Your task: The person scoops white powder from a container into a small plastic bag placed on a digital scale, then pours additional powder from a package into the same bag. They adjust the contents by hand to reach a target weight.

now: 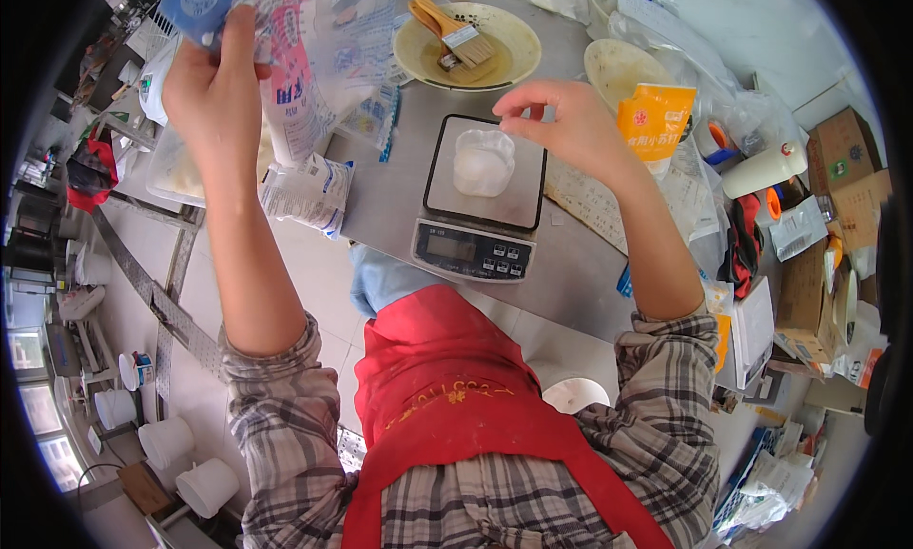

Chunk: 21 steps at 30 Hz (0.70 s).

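Observation:
My left hand [221,92] grips the top of a clear plastic bag [292,64] printed in pink and blue, raised at the upper left. Below it my right hand's side holds a digital kitchen scale [474,249] on the steel table [385,206]. A small clear plastic cup [484,164] with white contents rests on the scale's platform. My right hand [563,124] hovers just beyond the cup's upper right rim, fingers curled and thumb a little apart, with nothing visible in it. The scale's display is too dim to read.
Behind the scale, a shallow bowl [406,56] holds brushes [463,42] and yellowish liquid. An orange packet [656,124] stands to the right, near a written sheet [588,206]. A white printed packet [307,192] lies at the table's left edge, beside a plastic tub [171,171].

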### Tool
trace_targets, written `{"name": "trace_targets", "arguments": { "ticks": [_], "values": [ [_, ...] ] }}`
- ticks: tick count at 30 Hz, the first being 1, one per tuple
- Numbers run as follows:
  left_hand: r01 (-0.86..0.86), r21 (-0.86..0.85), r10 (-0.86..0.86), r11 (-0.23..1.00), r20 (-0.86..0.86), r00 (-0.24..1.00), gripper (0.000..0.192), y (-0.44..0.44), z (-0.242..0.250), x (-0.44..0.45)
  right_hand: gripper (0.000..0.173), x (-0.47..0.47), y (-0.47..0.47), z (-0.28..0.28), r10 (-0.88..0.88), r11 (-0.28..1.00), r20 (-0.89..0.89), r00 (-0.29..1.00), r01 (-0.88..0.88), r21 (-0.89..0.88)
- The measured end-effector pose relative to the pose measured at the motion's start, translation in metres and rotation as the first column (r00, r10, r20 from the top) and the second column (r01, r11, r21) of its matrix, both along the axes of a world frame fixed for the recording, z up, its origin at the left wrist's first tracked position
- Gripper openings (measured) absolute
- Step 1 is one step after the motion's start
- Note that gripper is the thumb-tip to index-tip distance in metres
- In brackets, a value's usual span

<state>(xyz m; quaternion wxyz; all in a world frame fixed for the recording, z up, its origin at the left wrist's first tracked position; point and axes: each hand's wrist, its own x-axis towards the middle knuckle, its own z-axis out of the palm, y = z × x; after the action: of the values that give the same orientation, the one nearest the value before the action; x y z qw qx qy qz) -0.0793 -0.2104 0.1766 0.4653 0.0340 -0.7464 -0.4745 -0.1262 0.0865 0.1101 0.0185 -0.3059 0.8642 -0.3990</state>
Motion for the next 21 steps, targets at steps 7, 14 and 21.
{"name": "trace_targets", "arguments": {
  "ticks": [7,14,21],
  "values": [
    [-0.12,0.169,0.109,0.978,0.069,0.992,0.025,0.008,-0.053,0.024,0.01,-0.005,-0.004,-0.013,0.243,0.939,-0.306,0.921,-0.144,0.314],
    [-0.184,0.138,0.158,0.973,0.18,0.971,0.025,0.021,-0.102,0.05,0.009,-0.012,-0.022,-0.031,0.407,0.843,-0.344,0.846,-0.202,0.499],
    [-0.252,0.067,0.226,0.965,0.264,0.937,0.024,0.02,-0.14,0.059,0.006,-0.014,-0.03,-0.034,0.461,0.794,-0.367,0.808,-0.191,0.578]
  ]
}}
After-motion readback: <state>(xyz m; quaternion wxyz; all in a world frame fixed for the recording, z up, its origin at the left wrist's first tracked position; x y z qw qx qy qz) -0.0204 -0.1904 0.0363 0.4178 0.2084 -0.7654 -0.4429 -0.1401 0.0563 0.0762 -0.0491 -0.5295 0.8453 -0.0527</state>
